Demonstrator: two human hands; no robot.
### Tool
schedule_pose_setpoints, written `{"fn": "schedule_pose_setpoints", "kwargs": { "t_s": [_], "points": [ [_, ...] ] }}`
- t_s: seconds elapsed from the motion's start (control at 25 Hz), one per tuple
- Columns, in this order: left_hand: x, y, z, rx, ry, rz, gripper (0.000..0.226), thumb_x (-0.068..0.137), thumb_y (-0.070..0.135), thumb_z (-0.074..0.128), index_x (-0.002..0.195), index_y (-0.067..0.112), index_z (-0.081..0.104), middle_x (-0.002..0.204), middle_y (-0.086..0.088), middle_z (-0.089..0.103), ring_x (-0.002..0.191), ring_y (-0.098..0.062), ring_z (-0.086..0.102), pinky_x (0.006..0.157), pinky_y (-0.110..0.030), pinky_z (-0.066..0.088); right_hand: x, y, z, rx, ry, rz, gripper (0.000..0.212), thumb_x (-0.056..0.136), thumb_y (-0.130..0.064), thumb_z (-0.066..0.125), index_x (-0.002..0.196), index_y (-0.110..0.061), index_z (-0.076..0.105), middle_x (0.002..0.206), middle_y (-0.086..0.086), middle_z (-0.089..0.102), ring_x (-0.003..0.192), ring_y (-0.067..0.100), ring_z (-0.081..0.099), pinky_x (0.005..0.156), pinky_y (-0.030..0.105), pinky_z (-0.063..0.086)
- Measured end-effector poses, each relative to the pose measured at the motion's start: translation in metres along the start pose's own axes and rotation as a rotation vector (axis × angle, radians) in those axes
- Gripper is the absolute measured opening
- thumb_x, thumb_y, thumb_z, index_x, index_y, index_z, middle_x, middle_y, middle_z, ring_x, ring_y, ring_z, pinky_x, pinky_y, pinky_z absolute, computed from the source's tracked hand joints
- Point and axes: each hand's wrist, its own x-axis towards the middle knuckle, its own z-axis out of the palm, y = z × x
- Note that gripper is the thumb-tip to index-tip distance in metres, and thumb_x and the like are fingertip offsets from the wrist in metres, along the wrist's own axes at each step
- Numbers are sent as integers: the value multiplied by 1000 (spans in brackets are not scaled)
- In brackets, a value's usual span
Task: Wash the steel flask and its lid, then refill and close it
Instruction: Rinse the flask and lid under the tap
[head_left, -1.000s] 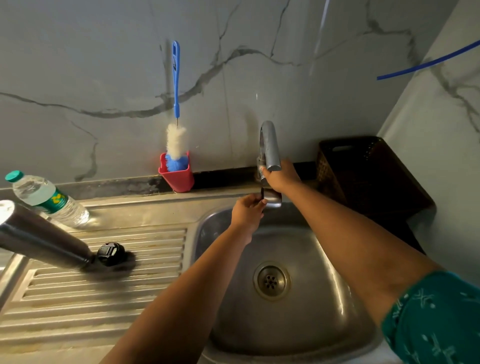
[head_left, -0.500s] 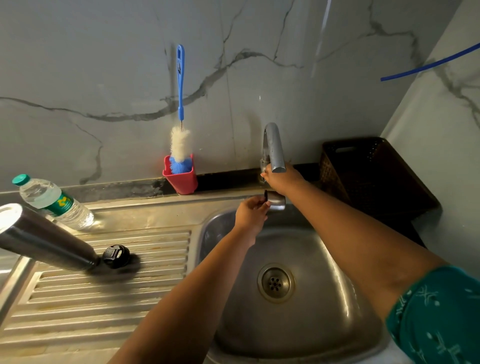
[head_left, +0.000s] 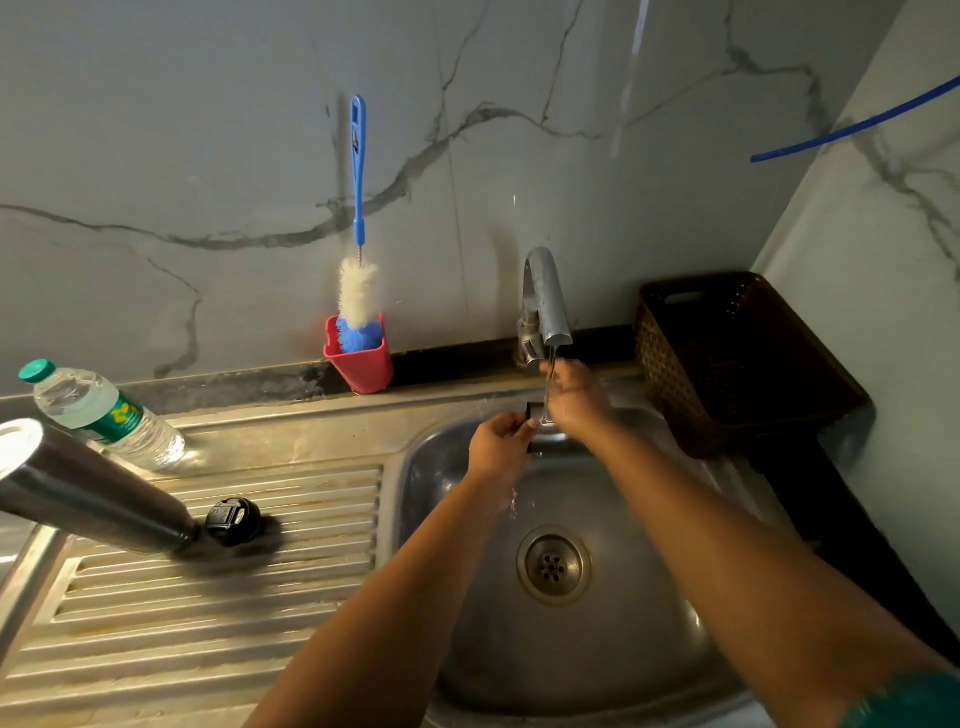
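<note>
The steel flask (head_left: 93, 499) stands mouth-down on the ribbed drainboard (head_left: 208, 613) at the left, with a round black cap (head_left: 232, 521) beside its neck. Over the back of the sink, both my hands hold a small dark and steel lid piece (head_left: 535, 413) under the tap's running water. My left hand (head_left: 501, 449) grips it from the left. My right hand (head_left: 574, 397) is blurred, its fingers wrapped over the lid's right side directly beneath the spout. Most of the lid is hidden by my fingers.
The steel tap (head_left: 543, 306) rises behind the sink basin (head_left: 649, 649), whose drain (head_left: 553, 564) lies below my arms. A red holder (head_left: 361, 358) with a blue bottle brush (head_left: 357, 208) stands against the wall. A plastic water bottle (head_left: 98, 413) lies at left, a dark basket (head_left: 727, 364) at right.
My right hand has left the tap handle and dropped onto the lid. Water now runs from the spout over both hands. The flask and black cap have not moved.
</note>
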Motion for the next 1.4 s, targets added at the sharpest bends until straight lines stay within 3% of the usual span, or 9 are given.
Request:
{"fn": "schedule_pose_setpoints", "kwargs": {
  "t_s": [0.12, 0.2, 0.4, 0.64, 0.72, 0.88, 1.08, 1.24, 1.4],
  "points": [
    [0, -3, -5, -36, -13, -46, 15, 98, 17, 57, 99, 18, 73, 97, -5, 74, 93, -21, 70, 87, -38, 58, -74, 16, 37, -314, 21, -208, 68, 84, -5, 62, 146, -11, 33, 148, 14, 31, 137, 30, 29, 109, 36, 34],
    [-2, -2, -7, 21, -35, -22, 17, 99, 16, 55, 103, 15, 72, 94, -2, 72, 90, -19, 68, 84, -33, 57, -81, 18, 39, -491, 47, -301, 67, 84, -9, 64, 144, -9, 33, 143, 14, 36, 133, 30, 35, 104, 36, 40],
    [-11, 0, -10, 265, 47, 235, 11, 97, 16, 60, 99, 16, 71, 87, 1, 69, 78, -12, 64, 72, -23, 52, -32, -8, -7, -53, -340, 91, 61, 76, -19, 77, 130, -9, 50, 124, 8, 54, 117, 28, 53, 89, 32, 45],
    [-5, 7, -8, 194, 86, 102, 12, 96, 14, 60, 99, 18, 71, 90, 2, 69, 84, -13, 65, 86, -35, 56, -62, 10, 31, -426, 7, -363, 59, 88, -10, 61, 140, -9, 32, 138, 12, 36, 124, 31, 42, 93, 36, 48],
    [-8, 4, -15, 233, -24, 203, 11, 96, 14, 60, 92, 19, 69, 84, 3, 68, 81, -11, 63, 81, -30, 54, -44, 12, 11, -228, -182, -130, 61, 79, -13, 73, 132, -8, 43, 127, 12, 50, 114, 29, 55, 93, 37, 50],
    [-12, -3, -24, -286, -178, 116, 14, 100, 13, 54, 95, 13, 67, 90, -5, 71, 92, -21, 66, 88, -36, 53, -37, 6, -21, 807, -558, 311, 46, 84, -11, 71, 124, -3, 50, 111, 13, 64, 104, 28, 65, 93, 42, 54],
    [-15, -2, -1, -804, -351, -313, 51, 104, 45, 34, 138, 10, 52, 138, -14, 57, 131, -30, 49, 117, -45, 30, -61, -5, 15, 38, -200, -85, 60, 100, -44, 35, 153, -33, 8, 152, 7, 27, 135, 28, 36, 107, 41, 36],
    [-12, 12, 4, -760, -340, -346, 59, 100, 54, 37, 135, 11, 56, 133, -16, 61, 126, -31, 55, 115, -46, 34, -62, 17, 20, 34, 101, -258, 43, 101, -37, 37, 144, -30, 39, 136, 9, 41, 119, 22, 49, 93, 24, 41],
    [-9, 16, 13, -676, -244, -374, 54, 100, 49, 44, 135, 8, 53, 129, -21, 62, 118, -33, 61, 102, -49, 48, -49, 28, 15, 224, 171, -58, 35, 103, -31, 36, 127, -13, 53, 126, 13, 51, 114, 25, 54, 88, 22, 38]
  ]
}}
